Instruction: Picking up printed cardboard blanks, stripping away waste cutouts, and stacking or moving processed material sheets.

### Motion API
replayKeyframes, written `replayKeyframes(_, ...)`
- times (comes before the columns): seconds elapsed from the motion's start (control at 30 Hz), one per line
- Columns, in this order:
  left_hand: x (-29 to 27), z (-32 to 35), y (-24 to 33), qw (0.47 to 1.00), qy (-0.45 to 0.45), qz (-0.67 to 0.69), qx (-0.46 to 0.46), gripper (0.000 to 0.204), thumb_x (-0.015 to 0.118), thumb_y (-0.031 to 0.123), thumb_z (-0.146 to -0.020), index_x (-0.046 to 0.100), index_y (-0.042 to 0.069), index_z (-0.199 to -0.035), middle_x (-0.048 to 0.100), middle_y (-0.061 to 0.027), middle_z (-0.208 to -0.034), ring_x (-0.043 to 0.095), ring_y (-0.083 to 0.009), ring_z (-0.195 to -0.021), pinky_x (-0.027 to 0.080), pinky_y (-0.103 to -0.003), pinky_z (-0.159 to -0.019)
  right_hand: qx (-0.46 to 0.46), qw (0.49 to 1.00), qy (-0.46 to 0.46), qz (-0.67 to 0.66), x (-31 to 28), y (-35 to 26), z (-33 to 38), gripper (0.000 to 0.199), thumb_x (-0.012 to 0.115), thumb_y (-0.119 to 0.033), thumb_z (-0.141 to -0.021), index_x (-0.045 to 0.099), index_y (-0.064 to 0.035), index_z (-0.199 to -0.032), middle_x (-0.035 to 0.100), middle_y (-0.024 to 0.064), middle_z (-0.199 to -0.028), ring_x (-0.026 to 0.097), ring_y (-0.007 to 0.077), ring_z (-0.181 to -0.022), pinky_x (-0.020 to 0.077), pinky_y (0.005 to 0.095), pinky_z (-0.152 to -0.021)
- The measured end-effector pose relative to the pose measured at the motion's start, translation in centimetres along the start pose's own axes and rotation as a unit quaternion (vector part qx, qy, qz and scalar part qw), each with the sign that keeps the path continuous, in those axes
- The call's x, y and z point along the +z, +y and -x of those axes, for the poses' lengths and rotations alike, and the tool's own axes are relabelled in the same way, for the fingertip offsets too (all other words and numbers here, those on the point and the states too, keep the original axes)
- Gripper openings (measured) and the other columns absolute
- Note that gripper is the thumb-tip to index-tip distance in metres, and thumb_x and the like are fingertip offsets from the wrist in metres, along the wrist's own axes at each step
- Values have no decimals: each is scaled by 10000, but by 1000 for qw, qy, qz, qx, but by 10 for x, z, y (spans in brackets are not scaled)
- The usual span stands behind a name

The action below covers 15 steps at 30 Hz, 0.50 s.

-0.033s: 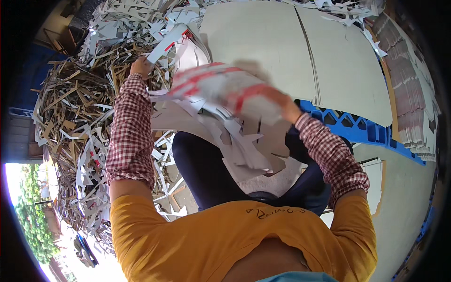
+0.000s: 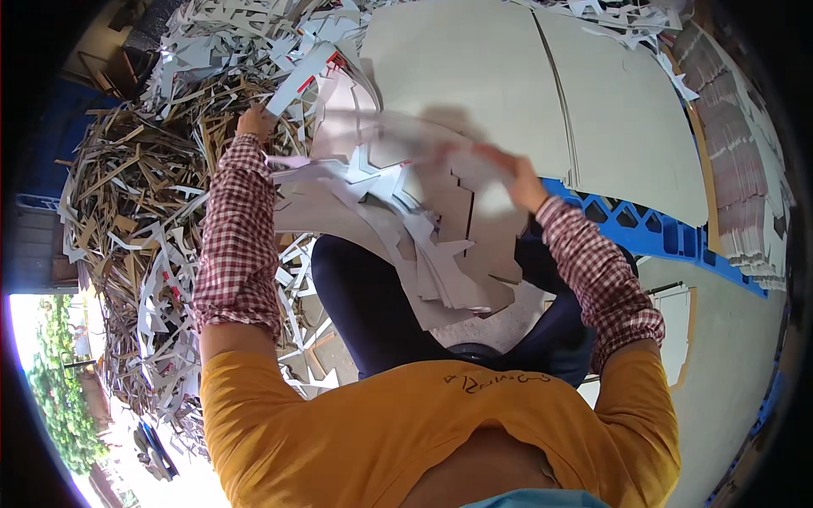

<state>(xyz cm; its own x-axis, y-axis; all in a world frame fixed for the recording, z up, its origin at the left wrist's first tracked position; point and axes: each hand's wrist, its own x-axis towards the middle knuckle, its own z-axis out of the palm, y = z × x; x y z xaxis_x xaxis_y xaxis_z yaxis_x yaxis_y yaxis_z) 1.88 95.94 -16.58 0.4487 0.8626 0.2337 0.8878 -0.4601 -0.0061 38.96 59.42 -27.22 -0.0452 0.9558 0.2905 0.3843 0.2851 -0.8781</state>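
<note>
My left hand (image 2: 254,123) reaches out to the left and grips the edge of a die-cut cardboard scrap (image 2: 309,76) with white and red print. My right hand (image 2: 525,182) holds a motion-blurred grey cardboard sheet (image 2: 406,140) that spans between both hands. Below it, a fanned stack of cut cardboard pieces (image 2: 445,254) rests over my dark-trousered lap. Both forearms wear red checked sleeves.
A big heap of brown and white cardboard trimmings (image 2: 144,203) fills the left side. Large flat grey boards (image 2: 508,76) lie ahead on a blue plastic pallet (image 2: 656,224). Stacks of printed sheets (image 2: 737,169) stand at the right, beside bare concrete floor (image 2: 728,356).
The sheet between my hands has swung. Its red-striped face showed before, and now mostly a grey blurred face shows. Both hands stay in nearly the same places.
</note>
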Motion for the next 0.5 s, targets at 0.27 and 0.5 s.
replayKeyframes(0.27,22,27,60,994,97,11,-42,481,556,234,-709,372,181,-1150,448,-116,-1119,436,-316,-1008,347,-425,-815,168,897,382,145,-109,-18,-35,374,595,-199,-664,505,93,-879,566,170,-810,553,218,-720,429,293,-652)
replayKeyframes(0.5,-5,113,167,949,-139,213,186,354,549,256,-748,506,63,-1042,544,-146,-970,507,-239,-936,402,-302,-783,192,934,286,92,-206,-64,-22,413,635,-191,-651,510,56,-957,562,116,-876,546,184,-756,438,270,-654)
